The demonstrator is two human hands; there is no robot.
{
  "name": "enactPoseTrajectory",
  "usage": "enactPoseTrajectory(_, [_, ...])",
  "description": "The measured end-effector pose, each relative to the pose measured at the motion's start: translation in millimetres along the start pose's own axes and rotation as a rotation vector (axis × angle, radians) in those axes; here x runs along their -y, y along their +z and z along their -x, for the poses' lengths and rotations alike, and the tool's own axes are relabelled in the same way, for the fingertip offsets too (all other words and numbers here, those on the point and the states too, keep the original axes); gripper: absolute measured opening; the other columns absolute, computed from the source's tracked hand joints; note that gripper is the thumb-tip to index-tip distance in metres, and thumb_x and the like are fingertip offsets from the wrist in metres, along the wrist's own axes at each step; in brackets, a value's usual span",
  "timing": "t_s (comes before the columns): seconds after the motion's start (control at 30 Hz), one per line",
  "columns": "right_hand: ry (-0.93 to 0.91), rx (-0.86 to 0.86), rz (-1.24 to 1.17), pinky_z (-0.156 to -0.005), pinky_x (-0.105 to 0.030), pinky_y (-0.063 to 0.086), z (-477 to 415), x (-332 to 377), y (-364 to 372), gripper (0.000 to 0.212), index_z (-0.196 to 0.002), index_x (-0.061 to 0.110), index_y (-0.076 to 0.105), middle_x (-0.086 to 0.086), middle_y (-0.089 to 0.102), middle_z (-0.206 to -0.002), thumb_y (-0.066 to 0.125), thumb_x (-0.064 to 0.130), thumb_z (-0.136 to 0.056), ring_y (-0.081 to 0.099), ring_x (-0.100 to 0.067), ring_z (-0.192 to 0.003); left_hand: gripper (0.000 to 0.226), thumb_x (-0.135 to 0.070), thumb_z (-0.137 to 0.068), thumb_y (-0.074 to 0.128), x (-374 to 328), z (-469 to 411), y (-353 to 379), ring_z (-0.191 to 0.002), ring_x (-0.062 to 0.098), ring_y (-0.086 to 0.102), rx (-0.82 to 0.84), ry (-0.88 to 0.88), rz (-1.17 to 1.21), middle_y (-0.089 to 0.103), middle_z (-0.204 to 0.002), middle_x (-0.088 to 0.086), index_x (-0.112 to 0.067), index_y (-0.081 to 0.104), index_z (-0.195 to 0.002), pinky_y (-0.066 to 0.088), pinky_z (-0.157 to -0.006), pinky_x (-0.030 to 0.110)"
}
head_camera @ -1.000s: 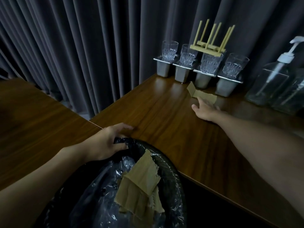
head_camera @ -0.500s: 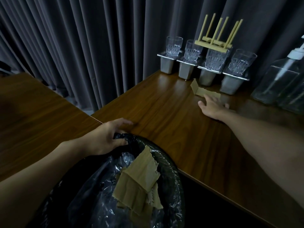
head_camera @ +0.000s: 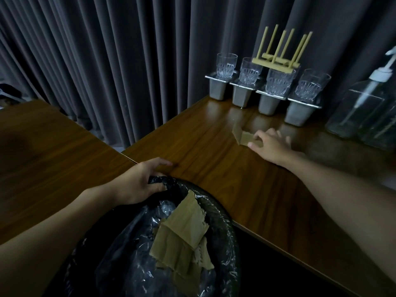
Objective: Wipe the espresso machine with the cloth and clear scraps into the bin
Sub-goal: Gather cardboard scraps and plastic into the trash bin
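Four ribbed clear glasses (head_camera: pixel 249 72) stand in a row on tapered brushed-steel cups (head_camera: pixel 266 106) at the back of the dark, wood-grained counter (head_camera: pixel 203 159), and a pale wooden rack (head_camera: pixel 278 61) lies upturned across two of them, its pegs pointing up. A square clear pump bottle (head_camera: pixel 362 108) stands to their right, partly cut off by the frame edge, and a heavy pleated grey curtain (head_camera: pixel 107 61) hangs behind. On the counter in front of the cups lies a flat, creased cardboard scrap (head_camera: pixel 241 136), one end bent upward. The right hand (head_camera: pixel 272 146) reaches over it, the fingers curled on top and the thumb at its near edge, pinching its right end; the hand is slightly blurred and hides part of the scrap. Below the counter's near edge sits the round bin (head_camera: pixel 227 219) with a glossy, crinkled black liner (head_camera: pixel 132 264), holding torn pieces (head_camera: pixel 182 232) of brown cardboard with ragged edges. The left hand (head_camera: pixel 139 183) grips the bin's far rim, the thumb on the outside and the fingertips hooked over the liner. The bin's lower part runs out of view.
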State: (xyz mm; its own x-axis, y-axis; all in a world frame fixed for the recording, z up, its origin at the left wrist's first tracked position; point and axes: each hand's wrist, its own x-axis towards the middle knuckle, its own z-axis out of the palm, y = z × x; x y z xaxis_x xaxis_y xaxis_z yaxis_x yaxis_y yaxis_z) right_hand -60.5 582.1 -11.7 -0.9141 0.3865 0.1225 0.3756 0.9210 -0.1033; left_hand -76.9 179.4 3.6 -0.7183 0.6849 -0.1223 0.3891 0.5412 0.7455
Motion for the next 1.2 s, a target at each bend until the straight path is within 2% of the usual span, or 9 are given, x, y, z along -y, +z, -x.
enactPoseTrajectory(0.2, [0.115,0.151,-0.128,-0.102,-0.046,0.028,25.1,7.8,-9.4,0.071,-0.126,0.025,0.047,-0.01,0.041,-0.135,0.057,0.074,-0.076,0.033,-0.031,-0.131,0.059,-0.008,-0.089,0.067,-0.6,3.2,2.1,-0.111,0.0,0.064,-0.014,0.001,0.009,0.066,-0.118,-0.011,-0.036,0.043,-0.135,0.055,-0.092,0.025])
enactPoseTrajectory(0.3, [0.15,0.138,-0.279,-0.099,-0.044,0.037,42.6,10.6,-8.8,0.06,-0.113,0.024,0.047,-0.004,0.045,-0.123,0.066,0.066,-0.074,0.041,-0.028,-0.121,0.057,-0.008,-0.09,0.066,-0.5,5.9,3.1,-0.103,-0.002,0.066,-0.017,0.013,0.009,0.068,-0.115,-0.01,-0.037,0.042,-0.133,0.055,-0.086,0.02])
enactPoseTrajectory(0.37, [0.154,0.11,-0.476,-0.088,-0.042,0.048,54.7,15.3,-9.1,0.048,-0.106,0.02,0.044,0.0,0.051,-0.11,0.072,0.048,-0.078,0.052,-0.025,-0.108,0.057,-0.009,-0.089,0.067,0.8,6.9,4.3,-0.102,0.0,0.067,-0.029,0.018,0.002,0.069,-0.115,-0.008,-0.036,0.043,-0.133,0.056,-0.089,0.025])
enactPoseTrajectory(0.47, [0.193,0.073,-0.661,-0.082,-0.038,0.052,74.6,28.1,-17.0,0.026,-0.109,0.015,0.052,-0.007,0.06,-0.112,0.066,0.021,-0.088,0.058,-0.023,-0.102,0.056,-0.009,-0.089,0.068,1.9,8.3,6.2,-0.101,-0.001,0.067,-0.049,0.038,-0.031,0.067,-0.115,-0.01,-0.035,0.044,-0.133,0.055,-0.086,0.019])
enactPoseTrajectory(0.57, [0.206,0.073,-0.85,-0.077,-0.034,0.053,104.4,45.8,-29.3,0.02,-0.112,0.014,0.057,-0.008,0.066,-0.11,0.061,0.015,-0.093,0.062,-0.02,-0.1,0.053,-0.01,-0.09,0.067,1.5,10.4,7.6,-0.094,-0.003,0.066,-0.057,0.045,-0.046,0.066,-0.11,-0.011,-0.035,0.044,-0.131,0.052,-0.075,0.011])
enactPoseTrajectory(0.7, [0.127,0.139,-1.043,-0.085,-0.033,0.053,155.9,72.9,-51.3,0.017,-0.11,0.014,0.062,-0.008,0.07,-0.105,0.063,0.012,-0.093,0.065,-0.018,-0.1,0.05,-0.013,-0.09,0.068,2.7,13.0,8.9,-0.097,0.0,0.064,-0.078,0.064,-0.08,0.066,-0.109,-0.011,-0.031,0.046,-0.131,0.053,-0.091,0.026])
enactPoseTrajectory(0.93, [-0.053,0.236,-0.959,-0.071,-0.014,0.05,218.9,106.1,-62.4,0.016,-0.106,0.017,0.069,-0.002,0.07,-0.093,0.067,0.013,-0.09,0.066,-0.006,-0.088,0.045,-0.012,-0.09,0.068,1.3,14.8,10.1,-0.089,-0.002,0.062,-0.091,0.093,-0.069,0.063,-0.101,-0.013,-0.027,0.049,-0.128,0.052,-0.079,0.019])
enactPoseTrajectory(1.1, [-0.197,0.272,-0.764,-0.077,-0.016,0.049,234.0,116.2,-61.9,0.016,-0.106,0.017,0.072,0.006,0.071,-0.1,0.067,0.019,-0.091,0.065,-0.003,-0.09,0.041,-0.013,-0.091,0.066,2.6,15.3,12.7,-0.093,0.008,0.065,-0.088,0.072,-0.017,0.065,-0.102,-0.006,-0.025,0.05,-0.128,0.055,-0.088,0.033])
enactPoseTrajectory(1.2, [-0.11,0.19,-0.635,-0.077,-0.019,0.047,238.4,109.9,-52.5,0.026,-0.118,0.025,0.064,0.008,0.063,-0.112,0.064,0.027,-0.092,0.06,-0.004,-0.089,0.041,-0.013,-0.092,0.064,3.2,16.2,12.3,-0.091,0.009,0.066,-0.074,0.059,0.017,0.065,-0.103,-0.005,-0.026,0.049,-0.128,0.056,-0.075,0.025])
